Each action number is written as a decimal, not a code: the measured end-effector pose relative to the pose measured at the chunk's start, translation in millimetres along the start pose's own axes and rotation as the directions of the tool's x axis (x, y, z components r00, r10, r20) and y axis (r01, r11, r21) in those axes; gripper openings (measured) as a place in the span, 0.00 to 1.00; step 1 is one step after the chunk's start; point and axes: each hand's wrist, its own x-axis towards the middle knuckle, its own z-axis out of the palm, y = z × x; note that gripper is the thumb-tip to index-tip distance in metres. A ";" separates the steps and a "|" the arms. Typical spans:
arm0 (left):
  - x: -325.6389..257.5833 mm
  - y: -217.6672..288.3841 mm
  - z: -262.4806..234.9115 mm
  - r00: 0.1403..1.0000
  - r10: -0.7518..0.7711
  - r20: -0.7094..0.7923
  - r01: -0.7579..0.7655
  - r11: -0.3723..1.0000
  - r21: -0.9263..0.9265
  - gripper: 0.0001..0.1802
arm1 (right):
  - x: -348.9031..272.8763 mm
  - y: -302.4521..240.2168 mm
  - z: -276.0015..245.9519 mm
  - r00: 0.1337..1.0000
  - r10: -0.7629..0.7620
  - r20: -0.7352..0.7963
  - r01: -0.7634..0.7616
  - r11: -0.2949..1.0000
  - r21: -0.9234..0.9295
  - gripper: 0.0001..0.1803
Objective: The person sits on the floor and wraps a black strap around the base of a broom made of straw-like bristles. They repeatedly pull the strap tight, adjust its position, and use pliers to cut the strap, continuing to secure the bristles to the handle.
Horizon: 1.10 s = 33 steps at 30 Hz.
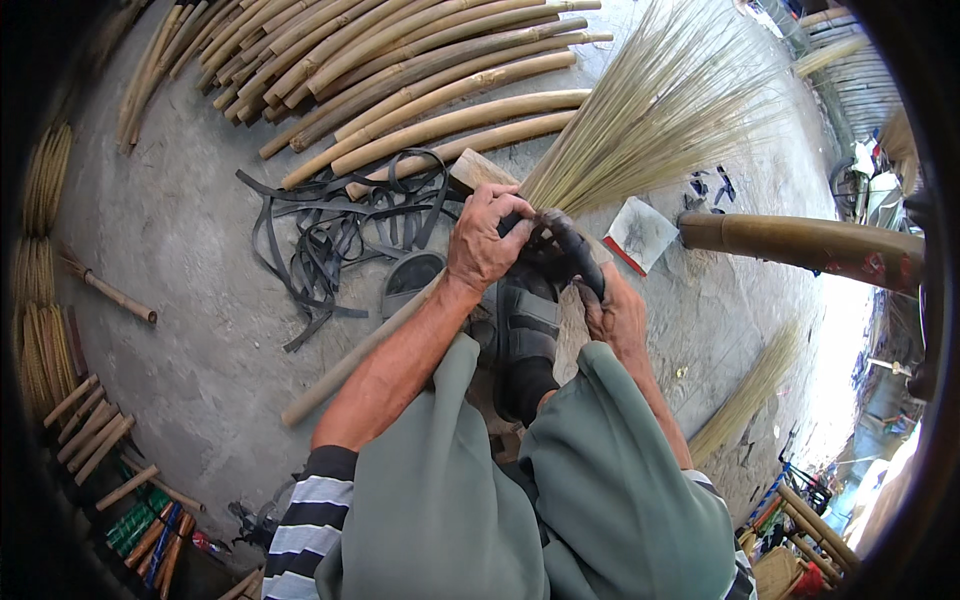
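A grass broom (645,130) fans its pale straw bristles away to the upper right. My left hand (485,235) is closed around its bound neck, thumb and fingers pressed on dark wrapping. Just to the right, my right hand (612,310) is curled by the neck with a black strip (572,245) running along its fingers. A pale pole (350,365) slants under my left forearm, in line with the broom; their join is hidden. My sandalled foot (530,325) is below the hands, beside a wooden piece (572,330).
Loose black strips (330,235) lie tangled on the concrete floor left of my hands. Many bamboo poles (420,85) are piled ahead. A thick bamboo pole (800,245) juts in from the right, near a white-and-red flat piece (640,235). Another grass bundle (745,400) lies at lower right.
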 end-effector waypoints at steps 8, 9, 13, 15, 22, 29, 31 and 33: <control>-5.3 9.2 0.1 0.991 -0.126 0.048 0.117 0.981 0.154 0.34 | -5.8 -4.3 -10.8 0.987 -0.109 -0.114 0.129 0.973 0.189 0.13; -5.1 9.7 0.1 0.989 -0.134 0.055 0.124 0.979 0.163 0.33 | -4.9 -3.3 -11.2 0.980 -0.146 -0.134 0.169 0.970 0.177 0.14; -3.7 9.5 -0.9 0.993 -0.110 0.042 0.103 0.983 0.155 0.33 | 5.0 4.8 -6.4 0.998 -0.037 0.041 0.038 0.999 -0.025 0.15; -5.1 9.6 -1.4 0.990 -0.135 0.046 0.126 0.978 0.164 0.33 | -0.4 8.0 -4.3 0.999 0.036 0.041 -0.039 0.997 0.068 0.15; -7.6 7.1 -1.6 0.990 -0.111 0.082 0.093 0.978 0.189 0.34 | -6.2 0.5 12.2 0.980 -0.094 -0.177 0.139 0.955 0.263 0.17; -9.9 5.7 -0.3 0.993 -0.100 0.064 0.084 0.972 0.218 0.37 | -22.4 2.3 1.2 0.980 -0.051 -0.190 0.111 0.939 0.325 0.17; -10.2 6.8 -0.7 0.992 -0.102 0.077 0.083 0.972 0.219 0.37 | -17.0 4.2 20.7 0.958 -0.014 -0.286 0.148 0.880 0.452 0.18; -11.3 8.0 -1.5 0.990 -0.109 0.086 0.087 0.971 0.222 0.37 | -7.0 10.2 28.1 0.985 0.006 -0.173 0.065 0.915 0.398 0.18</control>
